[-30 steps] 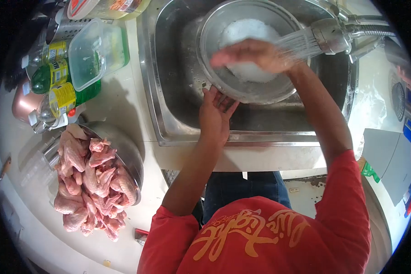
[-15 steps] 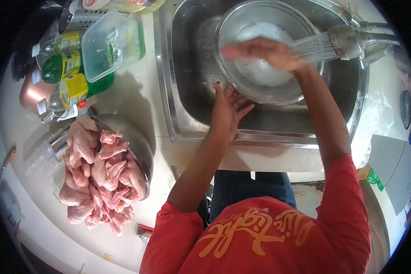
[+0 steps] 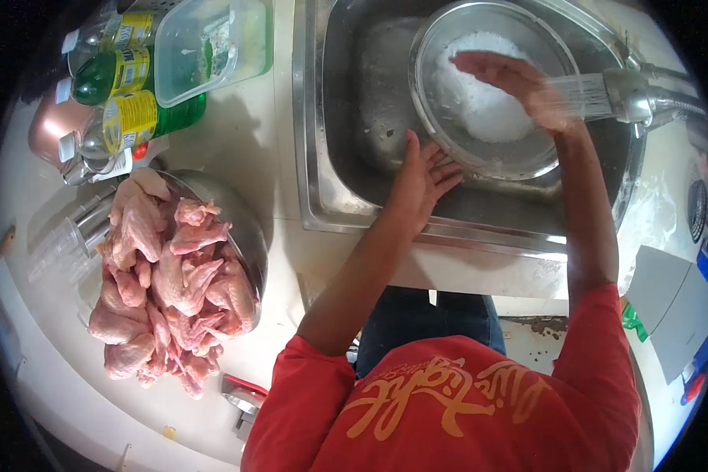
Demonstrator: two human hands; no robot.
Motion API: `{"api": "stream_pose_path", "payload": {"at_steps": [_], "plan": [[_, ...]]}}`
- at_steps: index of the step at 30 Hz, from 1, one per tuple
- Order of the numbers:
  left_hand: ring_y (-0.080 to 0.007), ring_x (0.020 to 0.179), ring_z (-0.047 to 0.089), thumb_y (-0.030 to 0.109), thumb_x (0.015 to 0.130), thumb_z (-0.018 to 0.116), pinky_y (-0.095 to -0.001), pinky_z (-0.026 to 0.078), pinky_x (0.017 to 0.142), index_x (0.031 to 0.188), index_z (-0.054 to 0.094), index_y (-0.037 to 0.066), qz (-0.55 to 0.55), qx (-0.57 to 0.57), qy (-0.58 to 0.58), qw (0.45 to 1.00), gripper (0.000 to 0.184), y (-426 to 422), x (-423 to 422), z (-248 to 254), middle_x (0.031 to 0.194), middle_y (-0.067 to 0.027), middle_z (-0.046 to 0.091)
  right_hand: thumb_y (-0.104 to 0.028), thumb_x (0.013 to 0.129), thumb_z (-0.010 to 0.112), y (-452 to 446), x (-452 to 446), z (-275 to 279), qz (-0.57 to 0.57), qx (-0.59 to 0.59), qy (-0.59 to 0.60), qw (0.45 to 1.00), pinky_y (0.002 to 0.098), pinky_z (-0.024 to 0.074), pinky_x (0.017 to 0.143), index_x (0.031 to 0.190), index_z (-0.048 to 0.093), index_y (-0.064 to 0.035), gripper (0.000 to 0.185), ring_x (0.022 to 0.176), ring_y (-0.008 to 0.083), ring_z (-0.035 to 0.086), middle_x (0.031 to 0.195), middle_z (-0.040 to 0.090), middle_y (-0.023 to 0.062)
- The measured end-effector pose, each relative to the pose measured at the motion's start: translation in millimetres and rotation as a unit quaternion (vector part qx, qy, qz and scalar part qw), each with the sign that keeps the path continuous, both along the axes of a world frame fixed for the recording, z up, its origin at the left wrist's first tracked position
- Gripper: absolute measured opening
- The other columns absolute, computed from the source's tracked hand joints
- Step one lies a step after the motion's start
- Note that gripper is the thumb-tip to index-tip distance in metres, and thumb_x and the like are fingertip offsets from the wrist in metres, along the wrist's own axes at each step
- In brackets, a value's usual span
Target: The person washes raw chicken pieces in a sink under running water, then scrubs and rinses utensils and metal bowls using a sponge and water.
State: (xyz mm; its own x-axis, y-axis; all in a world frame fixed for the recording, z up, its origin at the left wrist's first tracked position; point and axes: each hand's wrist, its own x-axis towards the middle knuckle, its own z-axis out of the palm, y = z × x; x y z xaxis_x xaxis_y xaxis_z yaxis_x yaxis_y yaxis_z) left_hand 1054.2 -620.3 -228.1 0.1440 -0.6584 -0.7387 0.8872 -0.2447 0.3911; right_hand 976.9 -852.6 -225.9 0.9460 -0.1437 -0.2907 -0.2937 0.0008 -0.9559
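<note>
Inside the steel sink sits a round metal bowl with foamy water in it. Over the bowl, my right hand is stretched out flat under the spray, its fingers straight and holding nothing. Water streams sideways onto it from the faucet head at the right. My left hand is at the bowl's lower left rim, fingers spread and close against the outside; I cannot tell whether they touch it.
Raw chicken pieces are heaped over a steel bowl on the left counter. Behind them stand yellow-labelled bottles and a clear plastic tub. A grey panel is at the right.
My right hand has slowed from a blur and now lies flat in the spray. The whole view has shifted, putting the sink further right and up. My left hand stays by the rim.
</note>
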Motion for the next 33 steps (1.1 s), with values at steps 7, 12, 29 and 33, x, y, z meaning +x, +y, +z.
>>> {"api": "stream_pose_path", "payload": {"at_steps": [7,12,29,33], "plan": [[-0.029,0.114,0.048,0.06,0.097,0.031,-0.0483,0.038,0.103,0.122,0.05,0.001,0.065,0.013,-0.06,0.996,0.067,0,43,6,0.119,-0.013,0.051,-0.036,0.093,0.057,5,-2,25,0.073,-0.011,0.033,0.997,0.0333,0.0446,0.097,0.119,0.063,-0.0008,0.044,0.105,0.0194,0.061,0.109,0.068,0.012],[-0.0298,0.114,0.048,0.058,0.098,0.033,-0.0489,0.036,0.104,0.12,0.05,0.0,0.075,0.068,0.042,0.994,0.064,13,23,-3,0.117,-0.0134,0.051,-0.021,0.094,0.055,15,-2,26,0.157,0.097,0.05,0.982,0.0319,0.0423,0.101,0.117,0.064,-0.0009,0.032,0.107,0.018,0.061,0.111,0.067,0.0108],[-0.0306,0.118,0.046,0.062,0.096,0.029,-0.0523,0.033,0.107,0.126,0.044,-0.002,0.075,0.121,0.101,0.985,0.072,5,7,12,0.124,-0.0156,0.047,-0.026,0.094,0.056,17,-7,5,0.174,0.06,0.032,0.982,0.0334,0.0436,0.099,0.114,0.065,-0.0017,0.033,0.107,0.0195,0.06,0.111,0.067,0.0101],[-0.0325,0.119,0.045,0.065,0.095,0.029,-0.052,0.031,0.108,0.125,0.043,-0.003,0.126,0.088,0.039,0.987,0.076,8,15,7,0.123,-0.0173,0.047,-0.027,0.092,0.061,-13,-4,18,0.028,0.058,-0.008,0.998,0.0334,0.0461,0.097,0.113,0.065,-0.0034,0.032,0.105,0.0206,0.063,0.108,0.067,0.0121]]}}
